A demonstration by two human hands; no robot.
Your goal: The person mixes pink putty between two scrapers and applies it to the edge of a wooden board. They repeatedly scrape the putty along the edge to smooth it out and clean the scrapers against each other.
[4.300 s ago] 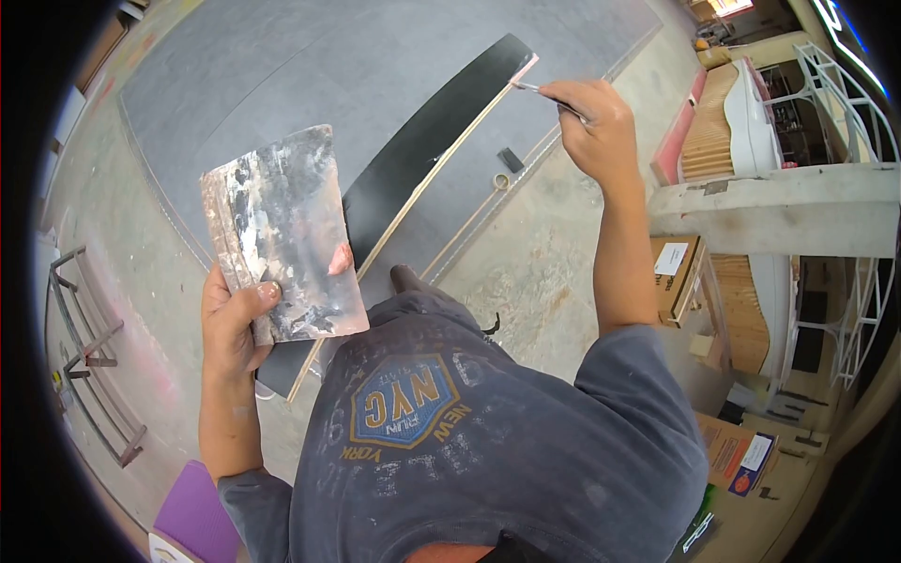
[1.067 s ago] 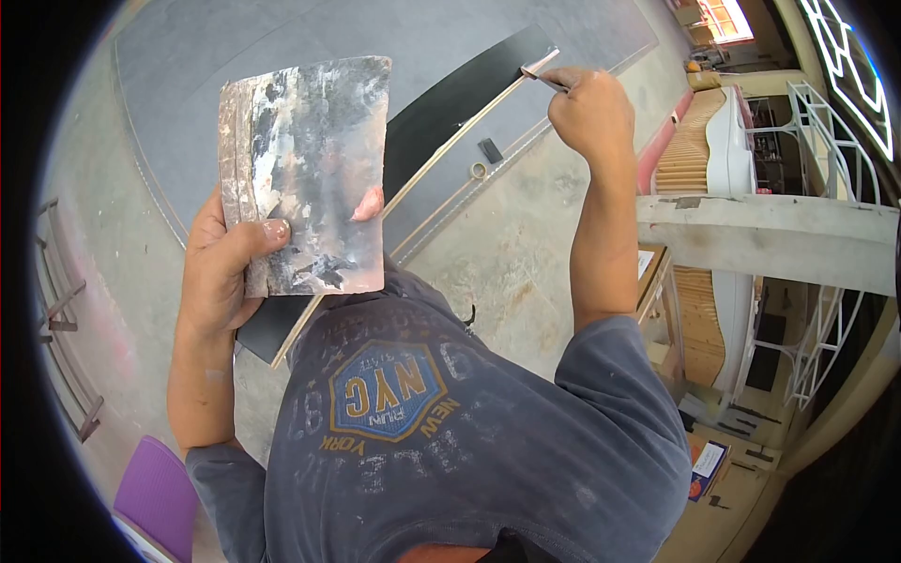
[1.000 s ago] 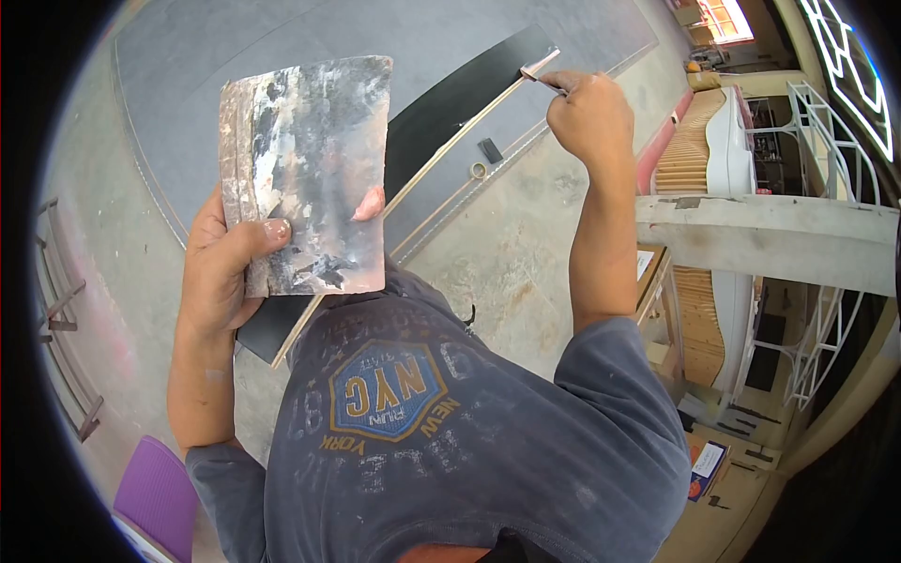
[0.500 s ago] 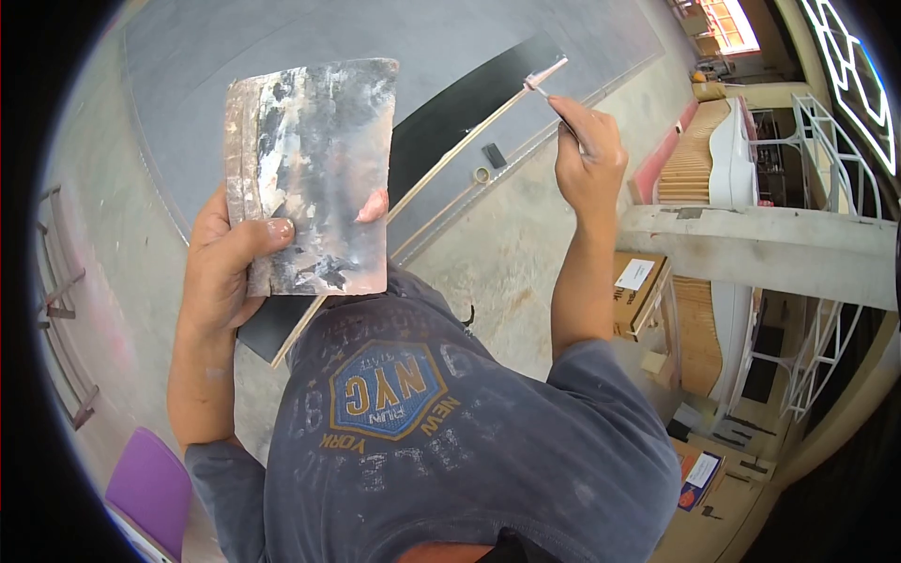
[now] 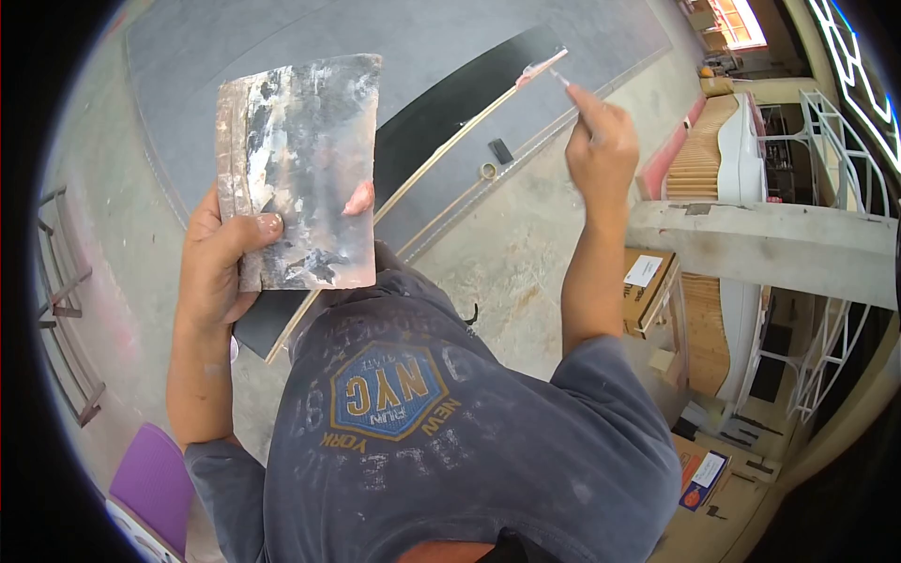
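A flat rectangular board (image 5: 314, 159), smeared with white, grey and pink paste, is held up by my left hand (image 5: 218, 263), the thumb over its lower left part. A pink lump (image 5: 358, 198) clings near the board's right edge. My right hand (image 5: 601, 141) grips a thin tool (image 5: 560, 78) whose tip points at the far end of a long wooden strip (image 5: 469, 129). Pinkish paste (image 5: 537, 69) lies on that end of the strip. The strip runs along a curved black panel (image 5: 441, 98). Most of the tool is hidden by my fingers.
A tape roll (image 5: 488, 172) and a small dark block (image 5: 500, 150) lie on the grey sheet (image 5: 235, 38). Cardboard boxes (image 5: 648, 286) stand at the right, near a pale beam (image 5: 760, 246). A purple chair (image 5: 153, 479) is at lower left, metal bars (image 5: 70, 310) above it.
My right hand has moved slightly right and down, away from the strip's end. More pink paste shows on the strip. The board in my left hand has shifted a little left.
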